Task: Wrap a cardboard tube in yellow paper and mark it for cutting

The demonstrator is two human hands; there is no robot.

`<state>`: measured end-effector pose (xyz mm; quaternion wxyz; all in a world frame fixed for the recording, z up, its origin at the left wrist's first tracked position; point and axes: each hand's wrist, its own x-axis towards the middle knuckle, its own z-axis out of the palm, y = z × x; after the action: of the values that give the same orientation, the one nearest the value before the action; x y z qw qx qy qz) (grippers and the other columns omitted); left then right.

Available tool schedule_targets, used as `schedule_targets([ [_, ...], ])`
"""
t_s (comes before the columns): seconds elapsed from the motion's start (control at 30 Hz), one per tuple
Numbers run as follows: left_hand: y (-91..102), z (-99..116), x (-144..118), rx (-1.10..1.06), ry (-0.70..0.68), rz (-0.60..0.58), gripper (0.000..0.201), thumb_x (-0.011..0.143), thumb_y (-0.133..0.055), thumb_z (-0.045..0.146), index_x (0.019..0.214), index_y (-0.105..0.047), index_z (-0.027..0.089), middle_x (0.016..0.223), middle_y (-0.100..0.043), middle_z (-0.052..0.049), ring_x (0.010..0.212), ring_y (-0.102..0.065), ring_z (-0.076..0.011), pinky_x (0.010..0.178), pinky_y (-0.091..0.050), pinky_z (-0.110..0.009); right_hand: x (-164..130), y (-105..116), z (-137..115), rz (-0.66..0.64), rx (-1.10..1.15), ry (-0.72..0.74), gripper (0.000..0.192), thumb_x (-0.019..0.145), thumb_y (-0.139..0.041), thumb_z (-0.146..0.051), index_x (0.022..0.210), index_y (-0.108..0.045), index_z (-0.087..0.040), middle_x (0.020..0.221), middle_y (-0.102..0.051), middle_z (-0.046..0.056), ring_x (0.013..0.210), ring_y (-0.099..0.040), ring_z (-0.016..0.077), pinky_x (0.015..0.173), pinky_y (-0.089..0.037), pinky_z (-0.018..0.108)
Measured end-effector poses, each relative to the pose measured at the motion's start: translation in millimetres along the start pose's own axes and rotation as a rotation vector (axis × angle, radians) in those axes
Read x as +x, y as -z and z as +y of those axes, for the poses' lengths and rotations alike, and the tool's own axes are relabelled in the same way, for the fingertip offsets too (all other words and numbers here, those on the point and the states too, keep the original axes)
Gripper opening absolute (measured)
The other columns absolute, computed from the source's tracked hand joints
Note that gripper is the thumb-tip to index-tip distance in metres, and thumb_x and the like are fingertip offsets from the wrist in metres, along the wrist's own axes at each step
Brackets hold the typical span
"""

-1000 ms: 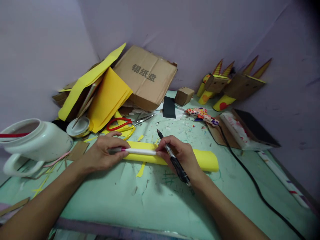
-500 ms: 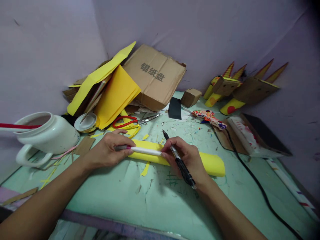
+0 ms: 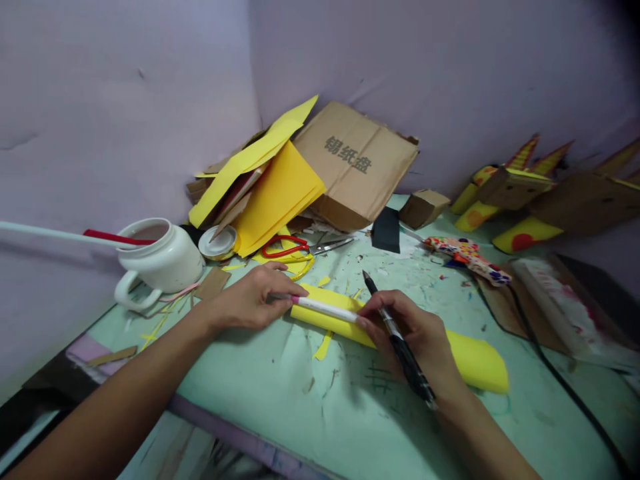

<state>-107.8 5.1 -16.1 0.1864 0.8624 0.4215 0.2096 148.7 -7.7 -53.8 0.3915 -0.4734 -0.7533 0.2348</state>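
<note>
My left hand (image 3: 255,297) pinches the left end of a slim white marker (image 3: 327,310), by a magenta band. At the marker's other end are the fingertips of my right hand (image 3: 413,333), which also grips a black pen (image 3: 403,343) with its dark tip pointing up and away. Under the marker lies a rolled yellow paper tube (image 3: 477,360), partly hidden by my right hand. Red-and-yellow-handled scissors (image 3: 287,248) rest on the table behind my left hand.
The green-covered table (image 3: 240,387) has paper scraps on it. A white mug (image 3: 165,260) stands left; a cardboard box (image 3: 357,160) and yellow card sheets (image 3: 280,200) lean at the back. A patterned glue gun (image 3: 470,257) with a black cord and cardboard animal figures (image 3: 515,190) are right.
The view has turned left, so everything sits further right in the picture. Both hands keep their hold on the marker, and the pen stays in my right hand.
</note>
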Motion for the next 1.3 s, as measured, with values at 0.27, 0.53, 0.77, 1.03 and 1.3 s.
schedule_targets([
  [0.27,-4.3,-8.3,0.5,-0.061,-0.055,-0.030,0.027,0.083,-0.048,0.019,0.097,-0.070,0.018,0.089,-0.075,-0.002,0.084,-0.067,-0.0166,0.102,-0.037,-0.037,-1.9,-1.6,-1.1,0.016,-0.002,-0.023,0.008,0.077,-0.062,-0.027,0.082,-0.057,-0.025,0.073,-0.065,-0.002,0.063,-0.061,0.0151,0.060,-0.046,0.027],
  [0.53,-4.3,-7.4,-0.8,-0.045,-0.066,-0.007,0.028,0.081,-0.047,0.016,0.097,-0.070,0.018,0.090,-0.075,-0.003,0.085,-0.067,-0.0175,0.101,-0.038,-0.038,-1.6,-2.0,-0.3,0.019,-0.017,-0.019,0.009,0.077,-0.063,-0.027,0.082,-0.057,-0.025,0.072,-0.065,-0.002,0.062,-0.062,0.0154,0.060,-0.047,0.027],
  [0.77,-6.0,-8.2,-1.3,-0.042,-0.063,-0.011,0.027,0.080,-0.050,0.013,0.098,-0.069,0.018,0.089,-0.075,-0.002,0.085,-0.067,-0.0168,0.102,-0.037,-0.037,-1.9,-1.3,-0.5,0.007,-0.013,-0.019,0.009,0.077,-0.063,-0.026,0.083,-0.057,-0.024,0.074,-0.066,-0.002,0.063,-0.062,0.0152,0.061,-0.047,0.027],
  [1.03,-7.6,-10.0,-2.2,-0.034,-0.056,-0.005,0.025,0.083,-0.050,0.019,0.099,-0.070,0.019,0.090,-0.075,-0.001,0.085,-0.067,-0.0163,0.102,-0.037,-0.036,-3.0,-1.2,1.2,-0.002,-0.044,-0.004,0.009,0.078,-0.062,-0.024,0.083,-0.056,-0.024,0.074,-0.064,-0.002,0.064,-0.062,0.0141,0.061,-0.047,0.025],
  [1.3,-1.9,-7.2,-3.4,0.006,-0.037,0.052,0.026,0.087,-0.048,0.025,0.100,-0.069,0.018,0.095,-0.074,-0.003,0.089,-0.066,-0.0180,0.100,-0.039,-0.036,1.0,19.1,-2.5,0.070,-0.115,0.107,0.012,0.079,-0.061,-0.024,0.090,-0.058,-0.024,0.083,-0.066,0.000,0.075,-0.063,0.0157,0.069,-0.048,0.027],
])
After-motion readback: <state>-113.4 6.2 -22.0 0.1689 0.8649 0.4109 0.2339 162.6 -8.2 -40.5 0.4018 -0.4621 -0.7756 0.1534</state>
